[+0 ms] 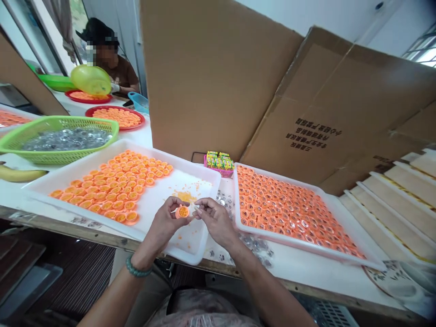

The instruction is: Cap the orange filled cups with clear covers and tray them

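Note:
My left hand (161,227) is closed round a small round orange plastic cup (183,212), its mouth turned up and showing yellow-orange bits inside. Right beside it, the fingers of my right hand (218,222) pinch together at a small whitish piece (194,210), too small to name. Both hands are over the front right part of a white tray (160,197). Loose orange-yellow crumbs (185,196) lie on the tray just beyond my fingers. Rows of similar filled orange cups (116,181) stand in its left and back part.
To the right, a second white tray (296,249) holds orange cups with printed tops. Small clear printed pieces (257,247) lie between the trays. A green basket (57,156), a banana (22,173), a pink basket (221,172) and cardboard (218,81) surround them. Another person (126,75) works behind.

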The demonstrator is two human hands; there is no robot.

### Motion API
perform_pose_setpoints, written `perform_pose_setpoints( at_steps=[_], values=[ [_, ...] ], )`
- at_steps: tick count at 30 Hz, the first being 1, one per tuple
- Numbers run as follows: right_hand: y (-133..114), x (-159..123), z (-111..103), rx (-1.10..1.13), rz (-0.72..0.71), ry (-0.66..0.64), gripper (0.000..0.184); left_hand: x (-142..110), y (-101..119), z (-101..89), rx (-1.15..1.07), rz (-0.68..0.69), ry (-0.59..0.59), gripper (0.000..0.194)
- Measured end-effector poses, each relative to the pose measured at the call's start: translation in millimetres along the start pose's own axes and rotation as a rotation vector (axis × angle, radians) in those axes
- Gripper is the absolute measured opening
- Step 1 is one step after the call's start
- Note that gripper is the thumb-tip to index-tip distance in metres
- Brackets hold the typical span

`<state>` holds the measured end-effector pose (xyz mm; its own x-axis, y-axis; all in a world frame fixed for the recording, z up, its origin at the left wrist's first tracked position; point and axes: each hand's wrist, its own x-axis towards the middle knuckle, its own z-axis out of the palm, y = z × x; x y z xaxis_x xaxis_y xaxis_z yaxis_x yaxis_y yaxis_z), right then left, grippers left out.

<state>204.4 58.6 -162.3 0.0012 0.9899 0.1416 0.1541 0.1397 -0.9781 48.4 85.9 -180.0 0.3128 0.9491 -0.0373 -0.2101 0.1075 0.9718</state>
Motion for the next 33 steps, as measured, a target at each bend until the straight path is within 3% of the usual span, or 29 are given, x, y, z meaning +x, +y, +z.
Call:
perform_pose_setpoints(
  at_steps=[5,14,19,26,33],
  values=[
    [5,4,-3,-0.039,0.041,0.081,0.015,1,-4,-2.2,0.012,0.019,0.008,0.040],
    [1,0,1,0.511,0.232,0.110,0.028,0,-1,-2.8,0.146,0.008,0.057,0.035],
    [1,0,-1,0.541,0.207,0.179,0.029,0,-2,-2.4,0.082,-0.011,0.016,0.038],
    [7,0,-1,0.663,0.259,0.143,0.027,1,-4,-1.3,0.097,0.032,0.042,0.031],
    [11,1,4,0.610,0.315,0.132,0.030,0,-9,-1.2,0.112,0.030,0.025,0.027]
  ],
)
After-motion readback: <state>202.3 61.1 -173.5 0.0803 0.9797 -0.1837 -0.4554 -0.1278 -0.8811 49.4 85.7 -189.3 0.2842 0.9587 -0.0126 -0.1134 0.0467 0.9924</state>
